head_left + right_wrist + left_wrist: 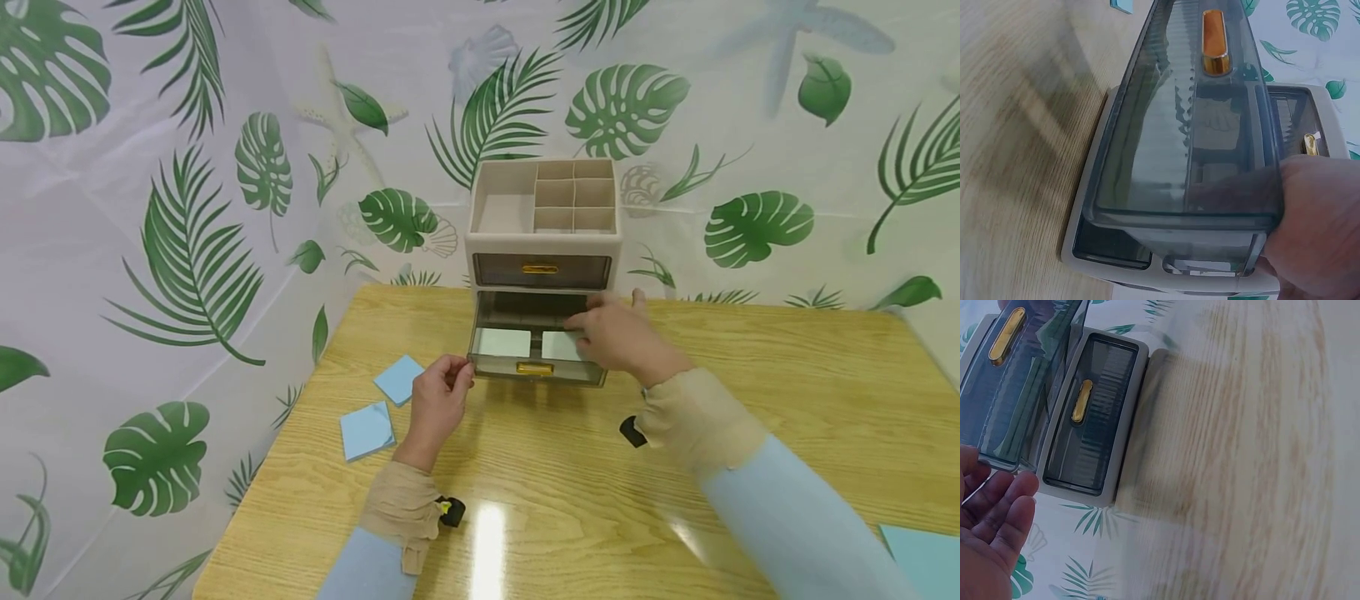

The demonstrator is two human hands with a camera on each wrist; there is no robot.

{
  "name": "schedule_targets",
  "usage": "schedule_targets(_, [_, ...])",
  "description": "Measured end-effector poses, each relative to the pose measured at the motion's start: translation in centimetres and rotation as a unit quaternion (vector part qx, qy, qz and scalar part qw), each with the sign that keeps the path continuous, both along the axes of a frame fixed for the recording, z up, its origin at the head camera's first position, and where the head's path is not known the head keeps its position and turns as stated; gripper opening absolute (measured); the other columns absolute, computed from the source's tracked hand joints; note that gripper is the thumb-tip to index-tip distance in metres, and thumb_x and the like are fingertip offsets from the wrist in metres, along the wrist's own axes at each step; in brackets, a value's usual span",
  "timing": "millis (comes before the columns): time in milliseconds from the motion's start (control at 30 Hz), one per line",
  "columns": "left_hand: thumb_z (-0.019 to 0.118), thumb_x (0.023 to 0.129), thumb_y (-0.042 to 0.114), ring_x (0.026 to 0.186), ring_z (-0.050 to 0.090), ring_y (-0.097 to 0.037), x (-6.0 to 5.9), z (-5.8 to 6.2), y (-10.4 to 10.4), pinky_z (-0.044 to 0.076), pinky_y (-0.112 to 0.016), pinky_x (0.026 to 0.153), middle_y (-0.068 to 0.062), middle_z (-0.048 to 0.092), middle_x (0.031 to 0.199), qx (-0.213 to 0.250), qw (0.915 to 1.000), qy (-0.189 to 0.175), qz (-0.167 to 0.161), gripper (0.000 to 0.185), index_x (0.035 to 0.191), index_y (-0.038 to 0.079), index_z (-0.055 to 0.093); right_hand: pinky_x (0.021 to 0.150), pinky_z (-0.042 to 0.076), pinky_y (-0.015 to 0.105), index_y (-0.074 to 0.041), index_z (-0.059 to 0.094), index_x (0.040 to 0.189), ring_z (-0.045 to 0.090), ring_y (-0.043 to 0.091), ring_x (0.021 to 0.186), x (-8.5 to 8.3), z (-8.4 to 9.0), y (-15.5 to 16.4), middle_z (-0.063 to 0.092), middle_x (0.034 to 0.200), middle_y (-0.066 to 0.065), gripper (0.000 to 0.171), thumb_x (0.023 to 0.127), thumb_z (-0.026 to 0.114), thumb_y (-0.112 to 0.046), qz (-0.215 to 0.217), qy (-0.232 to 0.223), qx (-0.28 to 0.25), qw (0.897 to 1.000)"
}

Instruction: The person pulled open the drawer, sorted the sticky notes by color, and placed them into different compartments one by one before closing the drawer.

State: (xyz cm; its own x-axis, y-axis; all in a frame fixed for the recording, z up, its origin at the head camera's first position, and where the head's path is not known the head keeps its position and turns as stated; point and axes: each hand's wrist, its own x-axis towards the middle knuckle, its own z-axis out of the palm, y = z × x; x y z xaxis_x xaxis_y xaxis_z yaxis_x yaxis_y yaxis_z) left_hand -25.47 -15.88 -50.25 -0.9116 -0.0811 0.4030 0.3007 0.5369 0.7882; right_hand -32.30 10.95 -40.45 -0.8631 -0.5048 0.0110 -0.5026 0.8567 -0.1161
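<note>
A beige desktop organizer (491,245) stands at the back of the table, its lower see-through drawer (495,368) pulled out. Two pale sticky note pads lie side by side in that drawer, a left pad (504,342) and a right pad (557,345). My left hand (437,408) pinches the drawer's front left corner; the left wrist view shows the fingers (1007,490) at that corner. Over the drawer's right side reaches my right hand (618,333), extended fingertips at the right pad and partly covering it. The right wrist view leaves those fingertips unclear behind the tinted drawer.
Two blue sticky note pads, a nearer pad (367,431) and a farther pad (397,379), lie left of the organizer. A closed upper drawer (498,270) sits above the pulled-out one. Teal paper (930,560) lies at the table's (555,492) right front.
</note>
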Motion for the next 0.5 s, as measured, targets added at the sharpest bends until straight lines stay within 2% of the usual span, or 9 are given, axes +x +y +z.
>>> schedule_targets(133, [0.06,0.097,0.02,0.067,0.062,-0.011,0.0,0.0,0.0,0.048,-0.025,0.056,-0.006,0.069,0.079,0.004,1.0,-0.007,0.001,0.015,0.095,0.008,0.068,0.098,0.004,0.078,-0.02,0.068,0.123,0.035,0.031,0.133,-0.2,-0.1,0.1,0.059,0.131,0.01,0.029,0.094,0.061,-0.022,0.009,-0.013,0.017,1.0])
schedule_targets(267, [0.059,0.097,0.02,0.068,0.063,-0.011,0.0,0.1,-0.1,0.049,-0.025,0.057,-0.008,0.069,0.08,0.003,1.0,-0.003,-0.003,0.015,0.096,0.007,0.068,0.099,0.007,0.077,-0.019,0.068,0.123,0.034,0.031,0.134,-0.4,-0.2,0.1,0.061,0.129,0.008,0.028,0.095,0.06,-0.022,0.009,-0.019,-0.002,1.0])
schedule_targets(367, [0.059,0.097,0.02,0.068,0.063,-0.011,-0.1,0.0,-0.1,0.049,-0.025,0.057,-0.007,0.069,0.081,0.003,1.0,0.0,-0.005,0.016,0.096,0.007,0.068,0.101,0.014,0.072,-0.015,0.066,0.124,0.034,0.033,0.134,-0.4,-0.6,0.3,0.061,0.128,0.008,0.029,0.096,0.059,-0.02,0.011,-0.027,-0.047,0.998])
schedule_targets(400, [0.059,0.097,0.02,0.068,0.063,-0.011,0.0,0.0,-0.1,0.049,-0.025,0.057,-0.007,0.069,0.08,0.003,1.0,0.002,-0.005,0.016,0.096,0.007,0.068,0.102,0.02,0.068,-0.014,0.065,0.124,0.037,0.034,0.131,-0.4,-0.8,0.5,0.061,0.127,0.008,0.029,0.097,0.058,-0.019,0.013,-0.027,-0.073,0.997])
schedule_targets(500, [0.06,0.097,0.021,0.068,0.063,-0.011,0.1,-0.1,-0.2,0.049,-0.026,0.057,-0.004,0.069,0.08,0.006,1.0,-0.002,-0.006,0.015,0.096,0.008,0.068,0.1,0.033,0.057,-0.006,0.061,0.126,0.044,0.035,0.125,0.2,-1.6,1.1,0.059,0.127,0.013,0.03,0.098,0.056,-0.016,0.013,-0.005,-0.169,0.986])
